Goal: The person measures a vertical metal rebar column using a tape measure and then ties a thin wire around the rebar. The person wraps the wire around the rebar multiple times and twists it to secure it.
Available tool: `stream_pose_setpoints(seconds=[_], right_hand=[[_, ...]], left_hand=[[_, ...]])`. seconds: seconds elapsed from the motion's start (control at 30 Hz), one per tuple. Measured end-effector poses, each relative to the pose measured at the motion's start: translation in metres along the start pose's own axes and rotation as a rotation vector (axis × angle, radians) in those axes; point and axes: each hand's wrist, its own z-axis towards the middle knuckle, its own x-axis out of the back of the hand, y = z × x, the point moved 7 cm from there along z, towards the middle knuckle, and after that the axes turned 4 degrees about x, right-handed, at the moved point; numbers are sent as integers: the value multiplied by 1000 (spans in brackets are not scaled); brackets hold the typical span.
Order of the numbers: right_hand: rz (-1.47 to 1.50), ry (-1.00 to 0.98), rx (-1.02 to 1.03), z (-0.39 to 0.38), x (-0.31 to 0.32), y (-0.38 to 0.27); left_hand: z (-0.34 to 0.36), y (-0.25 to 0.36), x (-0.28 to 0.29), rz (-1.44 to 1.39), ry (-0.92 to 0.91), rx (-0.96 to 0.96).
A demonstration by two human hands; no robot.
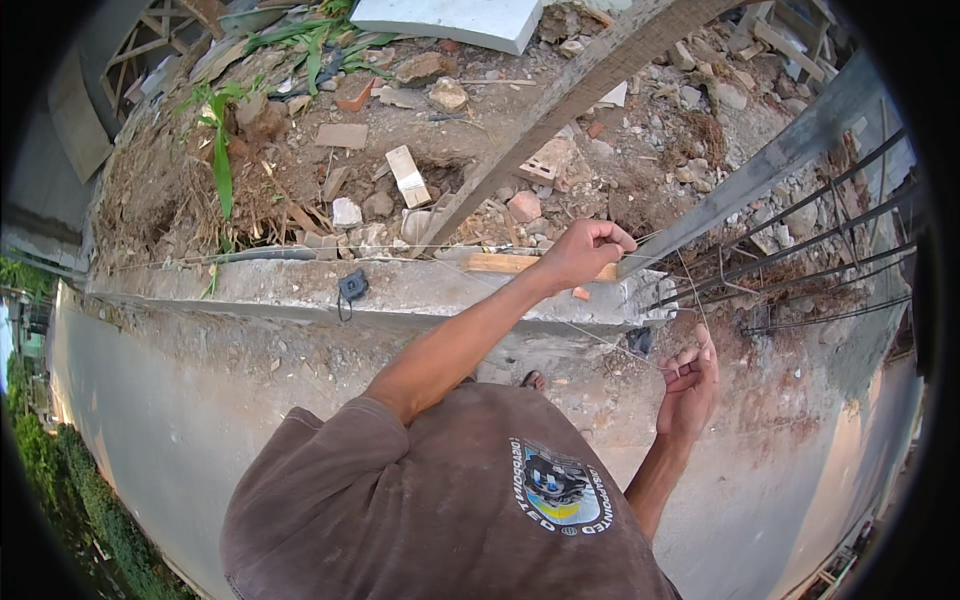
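Note:
A thin pale string stretches between my hands beside a grey upright post. My left hand is closed in a pinch at the foot of this post, with the string at its fingertips. Lower and to the right, my right hand has curled fingers gripping the string, which forms an angle there. One stretch rises from the right hand toward the post; another slants off to the left. Beneath my left hand, a short wooden strip lies on the concrete beam.
A dark boxy object with a loop rests on the beam; another dark object is near its right end. A slanting timber crosses ahead. Steel rods jut at right. Rubble and a white slab lie beyond.

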Motion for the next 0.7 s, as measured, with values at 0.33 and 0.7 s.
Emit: stream_pose_setpoints(seconds=[0.33,0.7], right_hand=[[-523,-646,101,-29,-118,85],[392,133,-81,111,-60,132]], left_hand=[[-10,14,-20,510,-389,-88],[-14,1,-7,63,-214,151]])
